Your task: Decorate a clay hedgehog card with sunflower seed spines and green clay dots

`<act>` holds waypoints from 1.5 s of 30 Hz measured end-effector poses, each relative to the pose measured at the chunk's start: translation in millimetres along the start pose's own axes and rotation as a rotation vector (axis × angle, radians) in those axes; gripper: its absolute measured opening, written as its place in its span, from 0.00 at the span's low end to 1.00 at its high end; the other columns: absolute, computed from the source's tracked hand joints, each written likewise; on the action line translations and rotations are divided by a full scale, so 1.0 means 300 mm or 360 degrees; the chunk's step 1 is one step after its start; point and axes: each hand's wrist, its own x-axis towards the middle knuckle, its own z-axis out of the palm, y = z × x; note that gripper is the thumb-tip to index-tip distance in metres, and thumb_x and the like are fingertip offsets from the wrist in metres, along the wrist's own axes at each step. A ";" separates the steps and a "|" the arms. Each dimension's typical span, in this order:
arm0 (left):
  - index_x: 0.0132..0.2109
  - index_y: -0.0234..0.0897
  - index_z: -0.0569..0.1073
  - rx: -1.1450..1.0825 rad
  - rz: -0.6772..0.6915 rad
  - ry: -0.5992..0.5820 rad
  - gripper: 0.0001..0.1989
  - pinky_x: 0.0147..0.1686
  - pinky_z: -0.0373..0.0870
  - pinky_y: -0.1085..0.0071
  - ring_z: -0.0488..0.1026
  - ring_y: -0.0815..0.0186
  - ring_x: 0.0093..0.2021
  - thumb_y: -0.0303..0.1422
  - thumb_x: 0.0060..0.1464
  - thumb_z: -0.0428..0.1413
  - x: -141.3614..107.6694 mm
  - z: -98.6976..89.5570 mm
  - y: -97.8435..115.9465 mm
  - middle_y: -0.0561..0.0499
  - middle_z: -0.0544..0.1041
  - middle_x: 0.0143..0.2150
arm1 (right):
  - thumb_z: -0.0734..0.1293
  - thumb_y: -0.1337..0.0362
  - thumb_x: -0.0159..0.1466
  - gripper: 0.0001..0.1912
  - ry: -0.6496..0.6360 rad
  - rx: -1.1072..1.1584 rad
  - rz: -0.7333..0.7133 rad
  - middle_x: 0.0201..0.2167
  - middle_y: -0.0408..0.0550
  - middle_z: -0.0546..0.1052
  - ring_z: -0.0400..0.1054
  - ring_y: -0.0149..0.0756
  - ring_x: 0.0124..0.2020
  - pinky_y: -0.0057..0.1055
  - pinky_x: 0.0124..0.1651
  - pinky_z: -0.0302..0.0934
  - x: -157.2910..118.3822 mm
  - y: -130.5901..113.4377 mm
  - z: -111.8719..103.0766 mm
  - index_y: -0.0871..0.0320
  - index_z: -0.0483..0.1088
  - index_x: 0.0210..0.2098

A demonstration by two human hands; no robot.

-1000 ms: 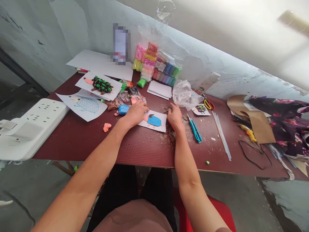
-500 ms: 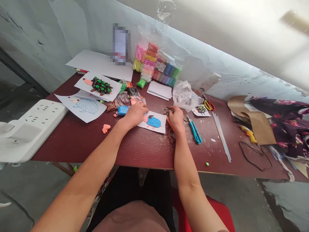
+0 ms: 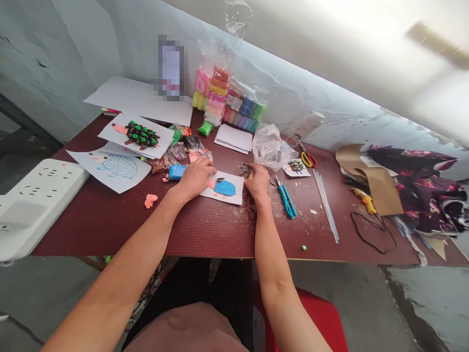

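Head view, what I get on my feed: left hand (image 3: 196,180) lies flat and narrow, fingers together, its fingertips on the edge of a white card (image 3: 234,194) and holding nothing I can see. On the card sits a smooth blue clay body (image 3: 224,188) with small pink clay bits. Right hand (image 3: 257,182) is curled just beside the card, by a small pile of dark seeds (image 3: 245,170); can't tell if it's pinching one. Both rest on a dark red textured tabletop (image 3: 205,234), scattered with shavings. Near the right hand, a teal craft knife (image 3: 286,202). Further right, orange-handled scissors (image 3: 308,159) and thin clear glue sticks (image 3: 324,205). Beyond the card, a clear plastic bag (image 3: 216,93) packed with soft bars of coloured clay. Left on the table, a paper hedgehog card (image 3: 136,136) with dark seeds and green clay dots.
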 end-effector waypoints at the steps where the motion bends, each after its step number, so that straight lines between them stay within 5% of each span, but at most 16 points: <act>1: 0.47 0.38 0.86 -0.0003 -0.0003 0.0001 0.20 0.61 0.72 0.57 0.75 0.54 0.57 0.21 0.63 0.49 -0.001 0.001 0.000 0.42 0.82 0.50 | 0.57 0.74 0.68 0.25 -0.0002 -0.0002 0.0005 0.58 0.61 0.81 0.72 0.47 0.60 0.40 0.65 0.60 -0.001 -0.001 -0.002 0.63 0.79 0.57; 12: 0.46 0.36 0.85 -0.0041 0.0042 -0.0019 0.19 0.60 0.72 0.56 0.74 0.54 0.56 0.21 0.64 0.50 0.002 0.003 -0.016 0.42 0.81 0.49 | 0.59 0.71 0.69 0.23 0.0023 -0.0112 -0.0004 0.55 0.61 0.81 0.71 0.51 0.56 0.42 0.61 0.59 -0.016 -0.018 -0.036 0.61 0.81 0.55; 19: 0.45 0.36 0.85 -0.0119 0.0030 -0.0023 0.18 0.59 0.72 0.56 0.75 0.54 0.55 0.21 0.63 0.50 0.002 -0.003 -0.019 0.42 0.81 0.49 | 0.61 0.66 0.69 0.18 0.0134 -0.0108 -0.0007 0.44 0.61 0.81 0.69 0.49 0.47 0.42 0.53 0.59 -0.037 -0.059 -0.064 0.60 0.83 0.47; 27: 0.45 0.34 0.84 -0.0141 0.0009 -0.0057 0.15 0.62 0.71 0.57 0.75 0.54 0.57 0.22 0.63 0.52 0.000 -0.028 0.001 0.42 0.81 0.50 | 0.68 0.59 0.68 0.13 -0.0300 0.0269 -0.0280 0.30 0.48 0.80 0.68 0.36 0.32 0.32 0.40 0.56 -0.071 -0.178 -0.055 0.58 0.80 0.31; 45: 0.44 0.36 0.85 -0.0059 -0.0021 -0.0098 0.15 0.60 0.73 0.56 0.76 0.53 0.56 0.22 0.62 0.53 0.007 -0.033 0.017 0.42 0.82 0.49 | 0.69 0.57 0.65 0.13 -0.0445 0.0003 -0.0142 0.30 0.50 0.84 0.73 0.38 0.31 0.31 0.36 0.55 -0.123 -0.258 -0.074 0.56 0.84 0.32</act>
